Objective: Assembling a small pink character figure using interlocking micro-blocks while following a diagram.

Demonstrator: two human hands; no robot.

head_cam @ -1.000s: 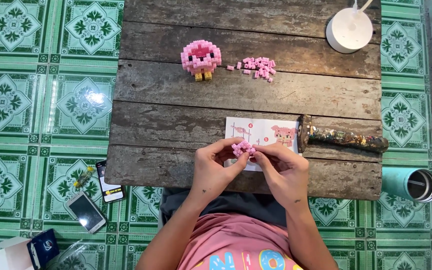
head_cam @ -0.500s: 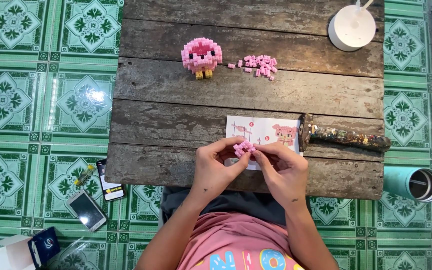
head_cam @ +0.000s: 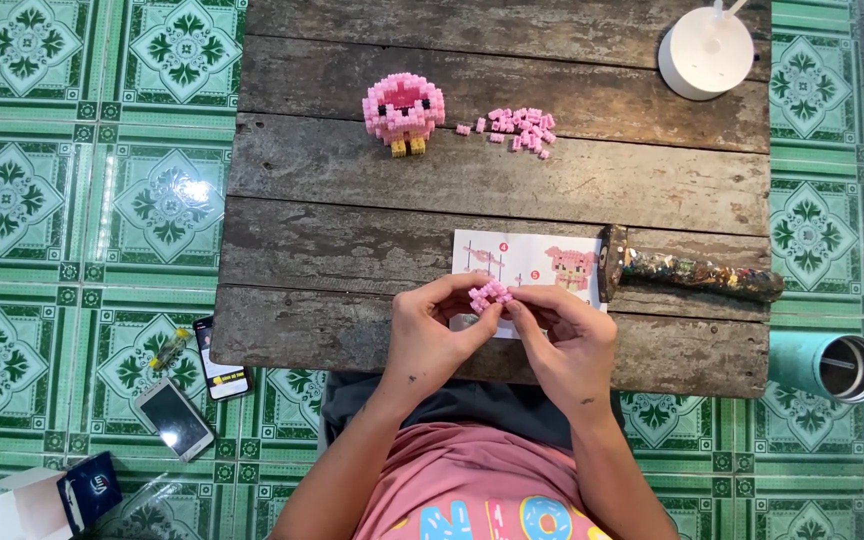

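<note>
My left hand (head_cam: 434, 335) and my right hand (head_cam: 570, 338) meet at the near edge of a dark wooden table (head_cam: 352, 230). Both pinch a small pink block assembly (head_cam: 489, 295) between thumbs and fingertips. Just beyond it lies a white instruction sheet (head_cam: 527, 262) with pink pictures. Farther back stands a finished pink block figure (head_cam: 403, 109) with yellow feet. To the right of that figure lies a loose pile of pink blocks (head_cam: 520, 128).
A mottled dark tool with a handle (head_cam: 687, 273) weighs down the sheet's right edge. A white round container (head_cam: 705, 52) sits at the back right. On the green tiled floor lie two phones (head_cam: 194, 388), a blue and white box (head_cam: 47, 498) and a teal tube (head_cam: 827, 365).
Both hands stay on the pink assembly with only slight finger movement. The camera view has shifted a little.
</note>
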